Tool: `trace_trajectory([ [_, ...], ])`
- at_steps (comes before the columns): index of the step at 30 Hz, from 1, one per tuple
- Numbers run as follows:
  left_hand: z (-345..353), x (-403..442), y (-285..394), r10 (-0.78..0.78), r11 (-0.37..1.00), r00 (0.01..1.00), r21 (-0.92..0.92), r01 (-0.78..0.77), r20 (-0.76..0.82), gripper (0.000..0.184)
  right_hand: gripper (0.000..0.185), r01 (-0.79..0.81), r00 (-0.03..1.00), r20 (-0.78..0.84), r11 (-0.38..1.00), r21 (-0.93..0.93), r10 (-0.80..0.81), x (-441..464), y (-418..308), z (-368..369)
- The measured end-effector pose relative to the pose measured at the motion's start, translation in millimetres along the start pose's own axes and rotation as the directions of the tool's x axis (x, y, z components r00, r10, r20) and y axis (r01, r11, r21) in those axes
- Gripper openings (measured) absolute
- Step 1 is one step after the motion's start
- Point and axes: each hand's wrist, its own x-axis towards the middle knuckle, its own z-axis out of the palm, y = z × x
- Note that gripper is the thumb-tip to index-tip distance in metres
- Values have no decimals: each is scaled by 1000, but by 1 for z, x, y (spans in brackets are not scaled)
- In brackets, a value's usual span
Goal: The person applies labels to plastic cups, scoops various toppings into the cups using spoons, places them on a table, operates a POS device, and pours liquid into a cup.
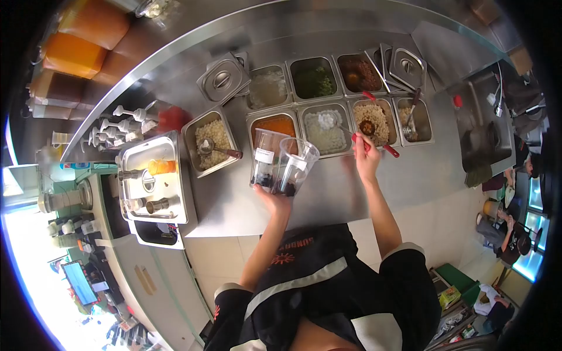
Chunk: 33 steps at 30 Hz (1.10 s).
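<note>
Our left hand (274, 200) is closed around the lower parts of two clear cups, the left cup (266, 161) and the right cup (300, 159), which lean together above the bench (234, 205). Both have white labels and dark contents at the bottom. Our right hand (366, 157) is closed on the red handle of a spoon (345, 130), its bowl over the white-filled tray (321, 142) in the front row.

Left of that tray we see the orange-filled tray (274, 123), partly hidden by the cups; right of it are the beige-filled tray (380, 120), with a red-handled ladle (367, 127) in it, and a narrow tray (422, 131). Behind stand the cloudy tray (266, 90), the green tray (313, 76) and the reddish-brown tray (362, 73), with steel lids (222, 79) beside them.

Farther left, a separate tray (213, 137) of pale pieces holds another spoon (206, 145), near a large steel pan (134, 161). A sink (477, 126) is at the right, and another person (508, 234) is well beyond it.
</note>
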Motion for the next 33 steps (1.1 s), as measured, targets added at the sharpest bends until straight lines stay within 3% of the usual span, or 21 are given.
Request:
trace_trajectory([
  [2,-12,17,-12,3,999,1000,-51,-1,31,65,17,427,900,137,901,-79,-415,-12,-29,-13],
  [3,-10,16,-12,3,998,1000,-58,-2,25,65,17,429,898,146,900,-79,-415,-17,-51,-20],
  [5,-2,12,-9,-80,986,995,-139,87,60,61,25,770,570,485,638,-32,-663,-27,-90,-27],
  [6,0,9,-7,-22,997,995,-70,29,98,66,30,813,507,433,581,46,-745,-29,-95,-20],
  [9,-30,15,-1,-132,987,983,-72,142,125,69,28,777,592,343,630,1,-730,-29,-98,4],
  [11,-56,9,5,-145,989,988,28,143,50,71,25,707,658,415,705,-52,-629,-25,-71,33],
  [12,-68,2,11,-146,988,985,70,140,96,71,24,674,676,456,735,-67,-579,-23,-52,50],
  [16,-103,-23,32,-173,978,972,143,151,157,72,23,784,559,557,610,-114,-615,-26,3,105],
  [18,-107,-28,41,-179,971,971,189,147,161,79,18,605,726,456,794,-66,-515,-31,17,119],
  [19,-106,-29,43,-171,973,973,183,142,152,79,18,604,721,466,795,-57,-514,-32,17,121],
  [21,-100,-26,46,-123,978,991,175,112,52,82,16,210,931,315,977,-48,-185,-30,16,116],
  [22,-102,-21,43,-116,984,991,142,106,65,83,14,204,931,305,979,21,-201,-31,1,110],
  [23,-105,-14,39,-112,986,992,133,103,60,83,14,207,927,316,978,21,-203,-33,-14,100],
  [25,-113,3,29,-181,983,977,39,177,117,82,16,475,779,431,877,66,-455,-39,-41,78],
  [26,-112,7,26,-176,984,978,14,175,115,79,16,478,775,437,876,69,-457,-40,-51,69],
  [28,-104,12,24,-178,984,969,9,179,170,74,20,697,558,523,706,128,-645,-41,-64,57],
  [29,-95,11,27,-185,983,956,30,183,226,72,20,699,555,522,703,129,-648,-39,-62,58],
  [30,-86,7,29,-205,978,969,3,207,136,67,21,705,590,479,704,87,-650,-34,-56,63],
  [33,-81,-3,33,-209,977,971,69,202,120,67,21,715,642,447,697,-55,-623,-21,-21,82],
])
